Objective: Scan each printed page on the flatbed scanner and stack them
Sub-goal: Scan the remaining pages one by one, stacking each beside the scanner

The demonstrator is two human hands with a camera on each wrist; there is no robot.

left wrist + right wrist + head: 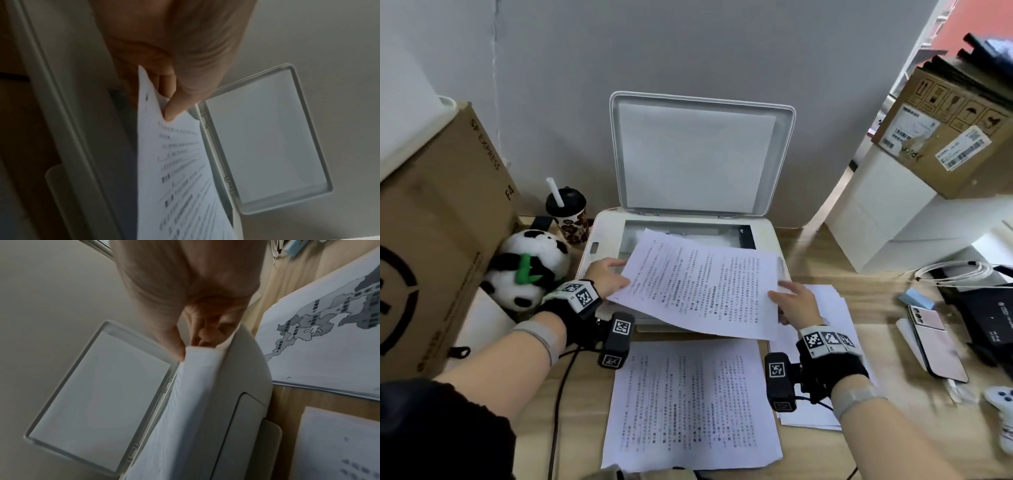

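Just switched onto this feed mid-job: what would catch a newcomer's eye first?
A printed page held above the scanner glass, the left hand and right hand each pinching an edge. Behind it the scanner lid stands open. A plush panda sits left of the scanner, and another printed sheet lies on the desk in front.

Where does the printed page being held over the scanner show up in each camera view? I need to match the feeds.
Head: the printed page sits at centre, above the scanner glass, held by the left hand and right hand.
Left wrist: it runs from centre to the bottom edge, pinched below the thumb.
Right wrist: its curled edge is at centre, under the fingertips.
Shared landmark: the open scanner lid.
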